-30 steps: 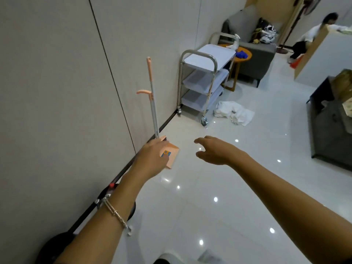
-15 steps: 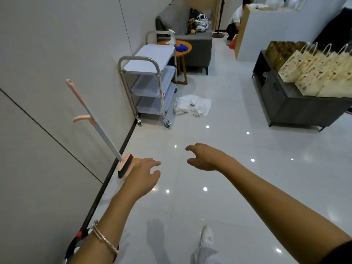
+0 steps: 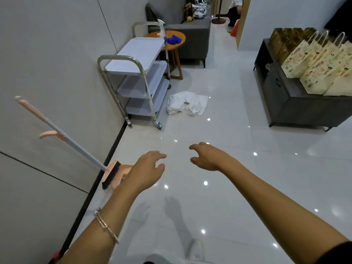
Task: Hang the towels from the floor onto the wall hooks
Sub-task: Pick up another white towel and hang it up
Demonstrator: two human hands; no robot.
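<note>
The white towels [image 3: 187,102] lie in a crumpled heap on the glossy white floor [image 3: 238,168], toward its left edge where it meets the wall [image 3: 57,63], just beside the lower shelf and front wheel of a steel three-shelf cart [image 3: 137,73]. Well short of them, both arms reach forward over the floor: the left hand [image 3: 146,170] and the right hand [image 3: 207,157] hang side by side and apart, each with its fingers [image 3: 160,155] loosely spread and slightly curled, holding nothing. A thin bracelet [image 3: 105,225] circles the left wrist. Left of the left hand, a pink-handled broom [image 3: 62,134] leans against the wall, its bristles down by an orange dustpan [image 3: 124,173] at the floor's edge. Beyond the cart stand a round wooden table [image 3: 176,44] carrying a blue cloth [image 3: 173,39], and a grey sofa [image 3: 192,33]. Along the floor's right side a dark cabinet [image 3: 297,107] bears a row of patterned paper bags [image 3: 314,67].
</note>
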